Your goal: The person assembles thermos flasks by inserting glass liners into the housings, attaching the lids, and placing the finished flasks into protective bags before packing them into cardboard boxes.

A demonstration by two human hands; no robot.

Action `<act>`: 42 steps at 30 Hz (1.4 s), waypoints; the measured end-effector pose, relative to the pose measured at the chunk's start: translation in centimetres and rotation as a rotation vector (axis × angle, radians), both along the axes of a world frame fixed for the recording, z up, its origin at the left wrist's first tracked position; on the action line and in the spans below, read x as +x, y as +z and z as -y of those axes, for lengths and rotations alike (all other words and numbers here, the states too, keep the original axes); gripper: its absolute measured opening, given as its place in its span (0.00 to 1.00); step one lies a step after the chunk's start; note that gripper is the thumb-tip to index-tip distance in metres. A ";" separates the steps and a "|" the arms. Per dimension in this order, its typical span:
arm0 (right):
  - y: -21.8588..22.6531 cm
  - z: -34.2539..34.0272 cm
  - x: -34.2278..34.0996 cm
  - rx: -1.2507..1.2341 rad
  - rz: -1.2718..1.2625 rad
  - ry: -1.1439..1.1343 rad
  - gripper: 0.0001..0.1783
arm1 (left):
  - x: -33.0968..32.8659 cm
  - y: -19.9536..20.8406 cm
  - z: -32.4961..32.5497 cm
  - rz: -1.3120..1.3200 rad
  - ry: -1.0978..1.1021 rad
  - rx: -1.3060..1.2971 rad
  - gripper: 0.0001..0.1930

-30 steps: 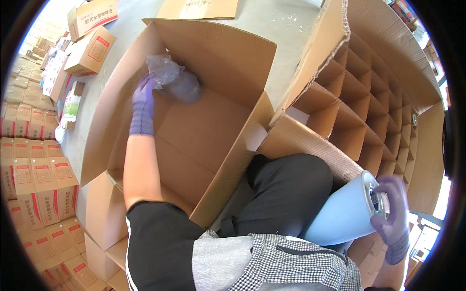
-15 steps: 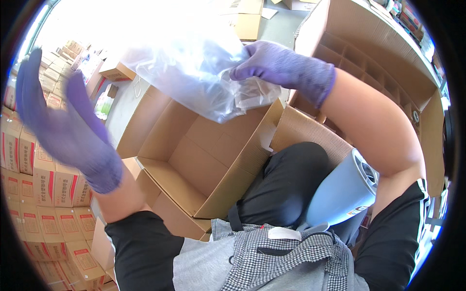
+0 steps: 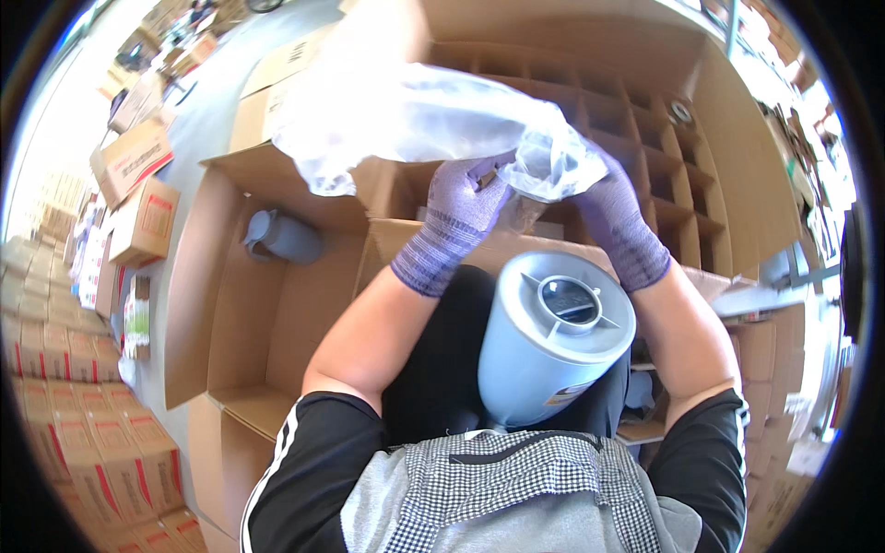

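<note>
Both my hands wear purple knit gloves and hold a clear plastic bag (image 3: pixel 461 115) in front of me. My left hand (image 3: pixel 464 201) is closed at the bag's near edge. My right hand (image 3: pixel 619 219) is closed on its bunched right end, its fingertips partly hidden behind the film. A light-blue jug (image 3: pixel 525 359) leans on my lap, its round end with a ring and ribs facing up. Another jug (image 3: pixel 293 238), grey-blue with a handle, lies on its side in the open cardboard box (image 3: pixel 235 323) to the left.
A large carton with cardboard dividers (image 3: pixel 659 124) stands ahead and to the right, a tape roll (image 3: pixel 680 111) on its dividers. Stacked cartons (image 3: pixel 92 442) line the left side. Loose boxes (image 3: pixel 143 221) sit on the grey floor (image 3: pixel 210 106).
My left hand has come from the far left to the bag, now held by both hands. The view has shifted; a jug shows inside the left box, and the lap jug stands more upright.
</note>
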State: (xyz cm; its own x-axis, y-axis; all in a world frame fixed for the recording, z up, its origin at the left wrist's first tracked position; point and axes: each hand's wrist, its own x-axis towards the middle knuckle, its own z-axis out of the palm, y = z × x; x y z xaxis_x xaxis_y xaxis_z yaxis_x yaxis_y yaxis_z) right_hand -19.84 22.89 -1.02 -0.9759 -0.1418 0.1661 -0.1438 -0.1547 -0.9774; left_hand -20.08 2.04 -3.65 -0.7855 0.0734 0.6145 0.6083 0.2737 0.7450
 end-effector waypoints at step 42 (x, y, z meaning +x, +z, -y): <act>-2.0 -6.3 31.3 1.357 -0.701 0.201 0.09 | 28.4 3.0 7.6 -0.408 -0.049 -0.688 0.14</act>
State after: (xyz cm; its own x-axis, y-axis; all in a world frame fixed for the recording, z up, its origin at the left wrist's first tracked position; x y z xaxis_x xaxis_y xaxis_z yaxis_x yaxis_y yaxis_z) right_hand 11.48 29.18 -2.97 -0.7063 -0.6762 0.2098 -0.7062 0.6939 -0.1410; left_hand 8.32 -5.56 -0.65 -0.4951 0.5685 0.6570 0.8193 0.5572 0.1352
